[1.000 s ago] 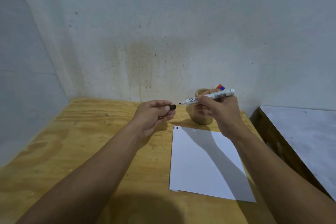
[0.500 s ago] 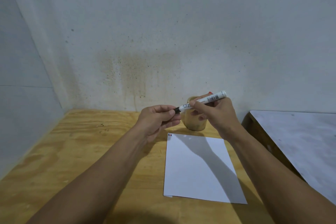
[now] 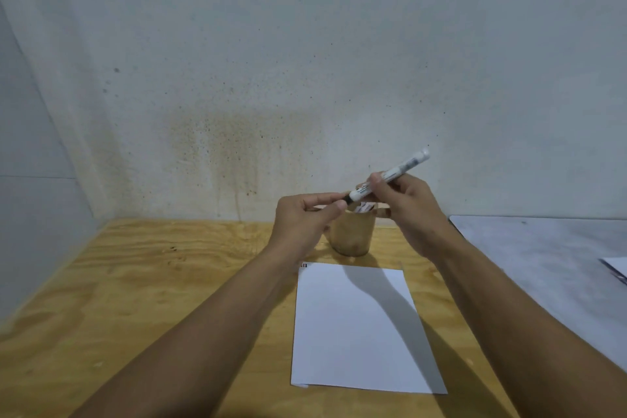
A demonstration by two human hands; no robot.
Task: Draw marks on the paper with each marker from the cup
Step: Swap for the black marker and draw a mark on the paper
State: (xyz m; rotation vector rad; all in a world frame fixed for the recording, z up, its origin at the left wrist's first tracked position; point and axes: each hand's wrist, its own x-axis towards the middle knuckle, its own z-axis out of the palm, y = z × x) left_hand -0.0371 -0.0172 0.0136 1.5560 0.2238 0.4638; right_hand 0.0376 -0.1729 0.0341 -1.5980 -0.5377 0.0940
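- Pale plaster wall [image 3: 305, 61], speckled and stained brown low down, closes off the far side of the light plywood tabletop [image 3: 152, 282]; a second wall closes its left side, so the far left of the top is a corner.
- From the head view, the plywood's right edge runs beside a grey-white slab surface [image 3: 543, 265], with a dark gap between the two.
- My left hand [image 3: 305, 224] is raised above the table, fingers curled, thumb and forefinger pinched on the dark cap end of the marker.
- My right hand [image 3: 407, 207] grips the white cylindrical marker with printed label [image 3: 390, 176] around its middle; the barrel slants up and to the right, its white tail end well above my knuckles.
- Both hands hang over the round tan wooden cup [image 3: 353, 234], which stands near the back wall, just beyond the far edge of the sheet.
- Other markers show inside the cup's mouth, mostly hidden by my fingers; I cannot tell their colours.
- The white rectangular sheet of paper [image 3: 339, 332] lies flat on the plywood between my forearms, its far edge near the cup's base and its near edge well short of the bottom of the view.
- Small red and dark marks [image 3: 304, 265] sit at the sheet's far left corner; the rest of the sheet is blank apart from my arm's shadow.
- To the left of my left forearm the plywood is bare out to the wall.
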